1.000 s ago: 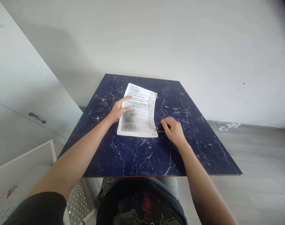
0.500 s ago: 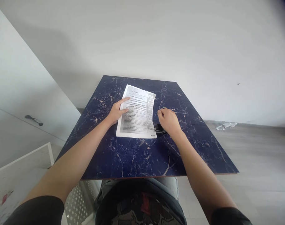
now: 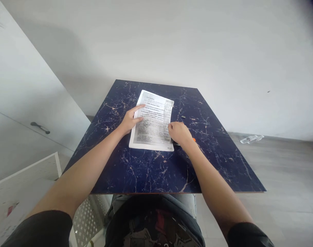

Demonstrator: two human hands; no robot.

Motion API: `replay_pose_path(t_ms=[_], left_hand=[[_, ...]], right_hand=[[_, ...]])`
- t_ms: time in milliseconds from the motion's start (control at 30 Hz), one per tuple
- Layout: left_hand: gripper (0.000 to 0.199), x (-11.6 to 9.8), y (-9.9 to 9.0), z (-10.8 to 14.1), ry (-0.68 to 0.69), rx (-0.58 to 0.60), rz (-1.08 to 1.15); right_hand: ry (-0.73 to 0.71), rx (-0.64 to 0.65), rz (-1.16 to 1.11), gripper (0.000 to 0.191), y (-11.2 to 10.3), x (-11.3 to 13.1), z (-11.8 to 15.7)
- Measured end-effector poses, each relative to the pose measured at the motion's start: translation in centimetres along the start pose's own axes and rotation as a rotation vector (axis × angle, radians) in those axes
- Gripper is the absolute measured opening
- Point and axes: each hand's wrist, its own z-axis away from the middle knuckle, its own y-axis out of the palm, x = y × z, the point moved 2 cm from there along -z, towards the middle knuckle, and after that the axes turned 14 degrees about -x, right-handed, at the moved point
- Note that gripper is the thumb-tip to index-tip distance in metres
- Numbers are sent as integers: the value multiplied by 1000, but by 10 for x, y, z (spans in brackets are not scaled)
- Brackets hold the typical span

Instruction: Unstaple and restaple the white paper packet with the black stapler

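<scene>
A stack of printed paper sheets (image 3: pixel 152 127) lies on the dark blue table, its right edge curving slightly. My left hand (image 3: pixel 128 121) rests on the left edge of the sheets, with two digits spread apart on the print; its other fingers are hidden. At the right edge of the sheets, my right hand (image 3: pixel 180 132) is closed in a fist over a black object (image 3: pixel 175 143). Most of that object is covered by the hand, so its kind is unclear. An orange bit (image 3: pixel 194 139) shows beside the wrist. Beyond the fist lies a small dark block (image 3: pixel 183 117).
The marble-patterned table (image 3: pixel 151 175) has its front edge close to my body. A white wall (image 3: pixel 187 44) stands behind it. White cabinet doors with a dark handle (image 3: pixel 40 127) are at the left. Clear plastic packaging (image 3: pixel 252 139) lies on the floor at the right.
My right hand has moved left and slightly down to the edge of the sheets, over the black object. The small dark block and orange bit now show. My left hand stays on the paper.
</scene>
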Motion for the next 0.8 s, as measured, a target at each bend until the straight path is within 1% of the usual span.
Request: replay_pose_path(t_ms=[200,533,800], left_hand=[[73,0,0,0,11,11,1],[71,1,0,0,18,11,-9],[71,1,-1,0,21,3,-18]], right_hand=[[-10,-7,7,41,0,3,2],[-13,-18,-53,40,2,-7,-3],[-29,13,-18,39,2,-3,-2]])
